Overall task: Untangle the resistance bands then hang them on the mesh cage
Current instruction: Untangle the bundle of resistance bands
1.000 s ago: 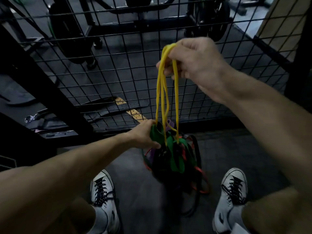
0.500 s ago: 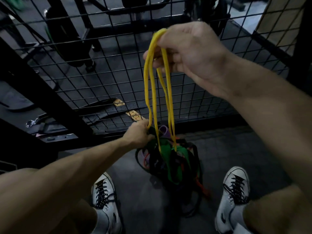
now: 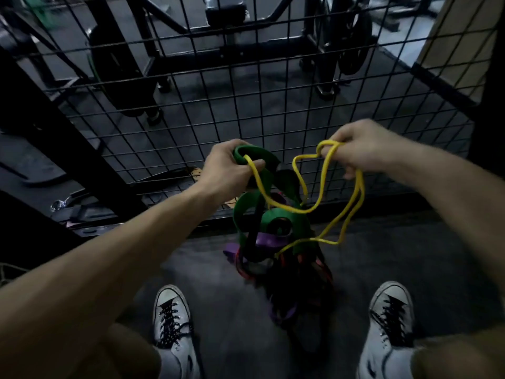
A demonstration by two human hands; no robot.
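A tangle of resistance bands (image 3: 276,242) hangs in front of me, with green, purple, black and red-orange loops knotted together. My left hand (image 3: 226,170) grips the wide green band (image 3: 263,162) at the top of the tangle and holds the bundle up. My right hand (image 3: 363,149) pinches the thin yellow band (image 3: 325,176), whose slack loops droop across the green band and down to the right. One yellow strand also runs under my left fingers. The black mesh cage (image 3: 246,86) stands just behind both hands.
Dark gym floor (image 3: 232,310) lies below, with my two white sneakers (image 3: 170,318) on either side of the hanging bundle. Behind the mesh are black machine frames (image 3: 153,36) and weight plates. A black beam (image 3: 54,127) slants down at the left.
My right hand has dropped from high up to the level of my left, slackening the yellow band. My left hand has risen, lifting the green band and bundle.
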